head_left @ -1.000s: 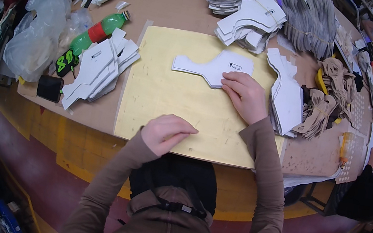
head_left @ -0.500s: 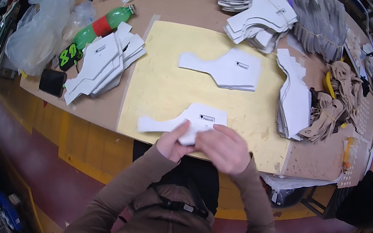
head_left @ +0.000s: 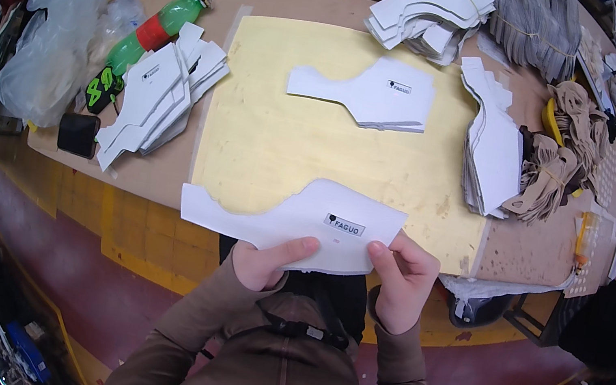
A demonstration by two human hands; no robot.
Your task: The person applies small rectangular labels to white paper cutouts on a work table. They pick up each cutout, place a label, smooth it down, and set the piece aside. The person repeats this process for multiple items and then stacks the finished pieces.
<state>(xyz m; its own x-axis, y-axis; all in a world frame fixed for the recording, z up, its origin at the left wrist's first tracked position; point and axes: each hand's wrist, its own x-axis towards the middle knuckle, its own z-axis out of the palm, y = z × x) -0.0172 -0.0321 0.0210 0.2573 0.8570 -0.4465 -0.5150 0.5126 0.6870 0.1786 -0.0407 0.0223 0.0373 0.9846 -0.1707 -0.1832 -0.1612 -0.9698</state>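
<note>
The left hand [head_left: 260, 265] and right hand [head_left: 406, 278], apart, are clamped on a white cut piece [head_left: 282, 221] over the near edge of the yellow mat [head_left: 276, 137], apparently checking it; the next move likely calls for keeping it flat. Half a second ago the hands were closer together

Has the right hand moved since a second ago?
Yes: against the yellow sheet, the right hand has come toward the person, from over the sheet to its near edge, where it holds a white piece.
</note>
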